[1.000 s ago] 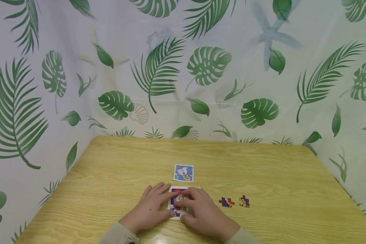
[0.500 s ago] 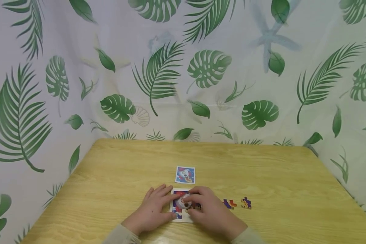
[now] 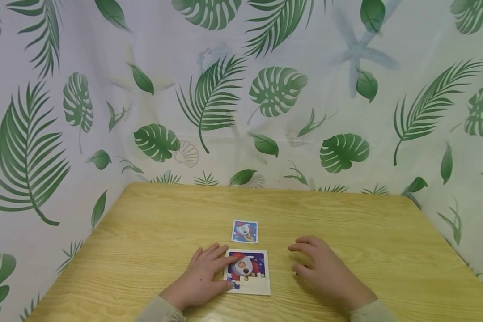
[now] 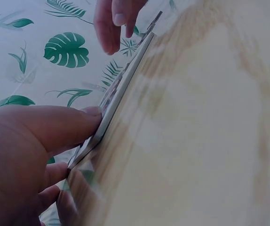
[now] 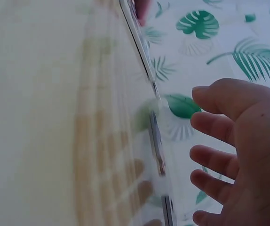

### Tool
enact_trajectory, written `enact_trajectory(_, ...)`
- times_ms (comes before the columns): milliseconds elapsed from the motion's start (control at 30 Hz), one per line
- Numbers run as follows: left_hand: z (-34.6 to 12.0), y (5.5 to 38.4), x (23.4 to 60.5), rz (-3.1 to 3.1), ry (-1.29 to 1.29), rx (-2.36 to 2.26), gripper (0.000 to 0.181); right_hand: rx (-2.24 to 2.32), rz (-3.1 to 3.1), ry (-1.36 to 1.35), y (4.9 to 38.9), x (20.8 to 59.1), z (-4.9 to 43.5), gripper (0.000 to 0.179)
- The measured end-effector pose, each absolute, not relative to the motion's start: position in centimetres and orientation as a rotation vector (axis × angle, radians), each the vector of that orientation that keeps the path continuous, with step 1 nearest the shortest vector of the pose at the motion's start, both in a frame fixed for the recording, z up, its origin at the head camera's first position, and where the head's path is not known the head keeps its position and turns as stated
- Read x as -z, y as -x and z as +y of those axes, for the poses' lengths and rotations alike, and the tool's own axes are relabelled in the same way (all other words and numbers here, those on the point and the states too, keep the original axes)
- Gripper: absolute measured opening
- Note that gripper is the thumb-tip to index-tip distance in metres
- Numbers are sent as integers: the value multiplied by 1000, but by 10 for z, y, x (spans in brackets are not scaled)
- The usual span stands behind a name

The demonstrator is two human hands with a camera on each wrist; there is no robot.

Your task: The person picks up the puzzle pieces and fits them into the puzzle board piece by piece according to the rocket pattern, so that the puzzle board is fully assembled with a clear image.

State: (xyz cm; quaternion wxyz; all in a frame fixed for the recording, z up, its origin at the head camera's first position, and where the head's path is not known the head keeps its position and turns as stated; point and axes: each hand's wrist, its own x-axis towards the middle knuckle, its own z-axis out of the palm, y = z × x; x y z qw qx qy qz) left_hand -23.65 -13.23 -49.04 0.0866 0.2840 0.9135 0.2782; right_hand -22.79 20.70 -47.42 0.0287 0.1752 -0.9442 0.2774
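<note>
A square jigsaw puzzle [image 3: 247,264] with a rocket picture lies on the table in a pale frame; its lower right part shows bare cream board [image 3: 253,285]. My left hand [image 3: 199,277] rests at its left edge, index finger and thumb touching it. In the left wrist view, the left thumb [image 4: 69,125] presses on the frame's edge. Right of the puzzle, my right hand [image 3: 326,270] hovers with loosely bent fingers and holds nothing. Beneath it, in the right wrist view, lie two loose puzzle pieces [image 5: 156,143], seen edge-on; the hand hides them in the head view.
A small picture card [image 3: 244,231] with the same rocket lies just beyond the puzzle. The wood-grain table [image 3: 177,214] reaches back to a white curtain [image 3: 225,107] printed with green leaves.
My right hand has left the puzzle and moved right, over the loose pieces, uncovering the puzzle's right side. My left hand stays in place on the puzzle.
</note>
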Motion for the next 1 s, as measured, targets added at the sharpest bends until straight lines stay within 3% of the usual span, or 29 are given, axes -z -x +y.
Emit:
enact_trajectory(367, -131, 234, 494, 2700, -840, -853, 60, -907, -2934, -559, 222, 483, 239, 40)
enact_trajectory(1000, -133, 237, 492, 2708, -847, -843, 60, -953, -2937, -670, 226, 489, 248, 17)
